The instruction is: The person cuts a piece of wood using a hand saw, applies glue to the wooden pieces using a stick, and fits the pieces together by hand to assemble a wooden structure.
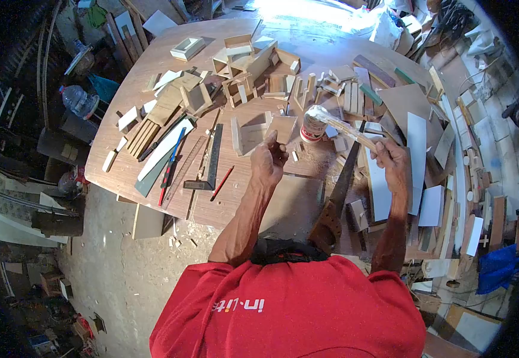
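Note:
My right hand (392, 162) is closed around the end of a thin wooden stick (355, 132). Thick white paste coats the stick's far end, which is over the mouth of a small red-and-white tub (311, 130). The fingers of my left hand (269, 160) are curled at the lower edge of a small wooden panel (283, 127), apparently gripping it. Left of that panel, more thin boards (237, 136) stand on edge, like parts of a small box. A handsaw (344, 179) lies between my forearms, its wooden handle towards me.
On the brown tabletop (223, 206) are a black square (213, 167), a red pencil (222, 183) and a ruler (183, 170). Small wooden boxes (241, 89) and offcuts crowd the far side. White boards (416, 161) lie at the right.

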{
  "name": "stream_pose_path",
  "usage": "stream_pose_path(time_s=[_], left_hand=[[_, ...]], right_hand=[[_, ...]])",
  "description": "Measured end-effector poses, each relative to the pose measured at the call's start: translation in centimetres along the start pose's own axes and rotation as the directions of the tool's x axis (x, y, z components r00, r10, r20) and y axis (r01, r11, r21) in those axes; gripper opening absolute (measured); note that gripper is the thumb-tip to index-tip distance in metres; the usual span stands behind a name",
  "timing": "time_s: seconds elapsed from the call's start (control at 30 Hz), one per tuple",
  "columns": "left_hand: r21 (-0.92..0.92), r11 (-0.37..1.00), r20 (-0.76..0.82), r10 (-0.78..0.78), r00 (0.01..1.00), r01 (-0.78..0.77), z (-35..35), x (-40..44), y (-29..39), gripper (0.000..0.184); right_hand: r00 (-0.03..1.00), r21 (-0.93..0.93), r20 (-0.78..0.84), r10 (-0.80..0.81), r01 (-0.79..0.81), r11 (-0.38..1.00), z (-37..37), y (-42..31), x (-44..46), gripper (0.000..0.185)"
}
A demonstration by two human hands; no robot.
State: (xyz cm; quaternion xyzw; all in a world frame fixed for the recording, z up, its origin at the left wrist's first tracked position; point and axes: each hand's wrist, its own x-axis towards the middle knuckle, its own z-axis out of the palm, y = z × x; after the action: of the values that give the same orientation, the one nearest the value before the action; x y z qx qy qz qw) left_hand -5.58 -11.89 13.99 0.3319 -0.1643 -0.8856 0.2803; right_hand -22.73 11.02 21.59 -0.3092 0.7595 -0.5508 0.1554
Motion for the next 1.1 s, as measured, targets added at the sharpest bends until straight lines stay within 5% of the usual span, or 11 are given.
stream_pose_path(time_s=[0.17,0.33,1.1], left_hand=[[-0.028,0.999,0.020,0.016,1.000,-0.015,0.3,0.4,-0.1,0.018],[-0.029,0.999,-0.002,0.034,0.999,-0.034,0.5,0.3,0.1,0.020],[-0.005,0.998,-0.005,0.067,0.998,-0.067,-0.1,0.7,0.5,0.021]], right_hand=[[0.997,0.035,-0.058,-0.049,0.051,0.998,1.8,-0.6,-2.4,0.017],[0.962,-0.033,-0.081,-0.262,0.260,0.965,3.1,0.3,-2.8,0.014],[0.958,-0.083,-0.072,-0.277,0.271,0.959,4.4,-0.2,-3.4,0.014]])
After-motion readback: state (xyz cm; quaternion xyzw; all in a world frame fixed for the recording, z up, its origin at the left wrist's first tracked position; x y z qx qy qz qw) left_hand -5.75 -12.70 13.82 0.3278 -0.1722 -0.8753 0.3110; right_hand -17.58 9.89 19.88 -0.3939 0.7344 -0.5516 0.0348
